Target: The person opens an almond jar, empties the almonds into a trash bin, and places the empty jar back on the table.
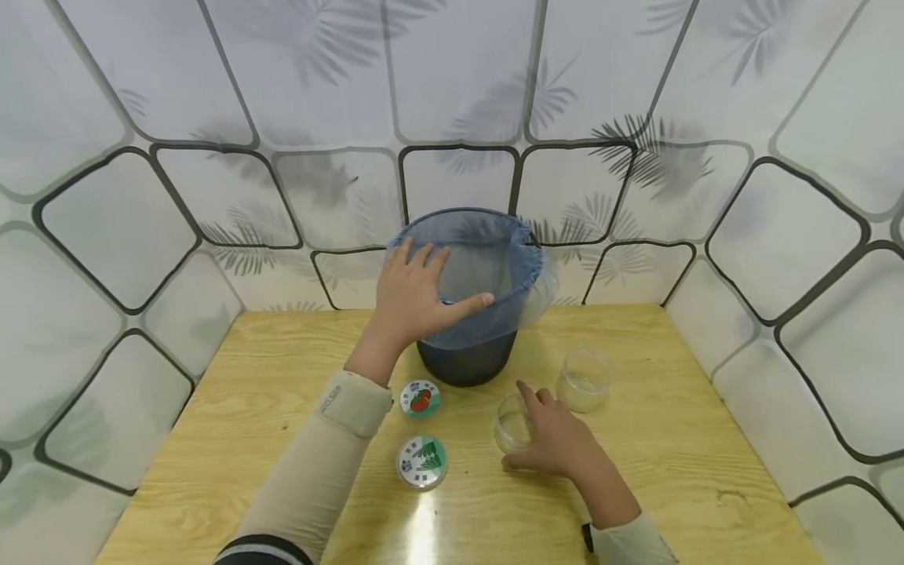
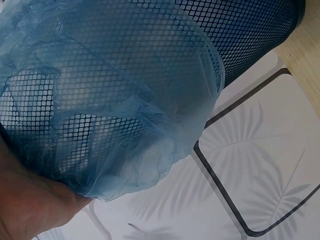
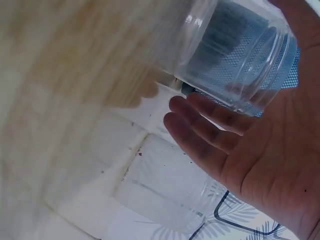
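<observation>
My left hand [image 1: 417,294] lies with fingers spread at the near left rim of a dark mesh bin [image 1: 466,365]. A translucent blue bag [image 1: 526,275] lines the bin and folds over its rim. In the left wrist view, part of the hand [image 2: 37,205] touches the bag's edge. My right hand [image 1: 561,439] reaches around a clear jar [image 1: 510,428], thumb and fingers on opposite sides. The right wrist view shows that jar [image 3: 240,55] beside loosely extended fingers [image 3: 200,142]; I see no firm grip. A second clear jar [image 1: 585,380] stands to the right.
Two round printed lids lie left of the jars: one with a tomato picture [image 1: 420,399], one with green vegetables [image 1: 421,461]. The wooden table [image 1: 678,439] is bounded by patterned white walls [image 1: 339,196] at the back and both sides.
</observation>
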